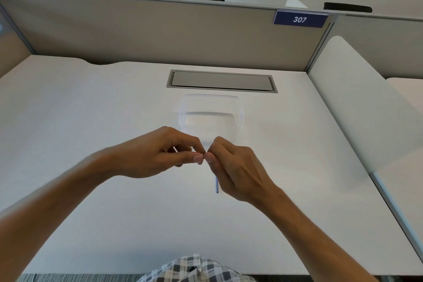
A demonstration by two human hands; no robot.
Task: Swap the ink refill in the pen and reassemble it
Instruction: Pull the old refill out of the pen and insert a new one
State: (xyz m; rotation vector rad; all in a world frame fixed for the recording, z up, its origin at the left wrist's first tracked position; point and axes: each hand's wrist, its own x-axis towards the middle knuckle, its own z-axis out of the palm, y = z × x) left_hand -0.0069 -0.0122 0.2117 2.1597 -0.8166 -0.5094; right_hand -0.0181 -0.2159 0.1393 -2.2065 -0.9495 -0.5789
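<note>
My left hand (160,153) and my right hand (235,169) meet fingertip to fingertip above the middle of the white desk (91,121). A thin blue-tinted ink refill (217,186) sticks out below my right hand, whose thumb and fingers pinch its upper part. My left hand's thumb and fingers are curled and pinch something small at the meeting point; a pale sliver shows between its fingers. The fingers hide what that piece is, and most of the pen.
A clear plastic container (238,112) stands just beyond my hands. Behind it a grey cable hatch (222,81) is set in the desk. Beige partition panels close the back and left, and a white divider (357,107) closes the right.
</note>
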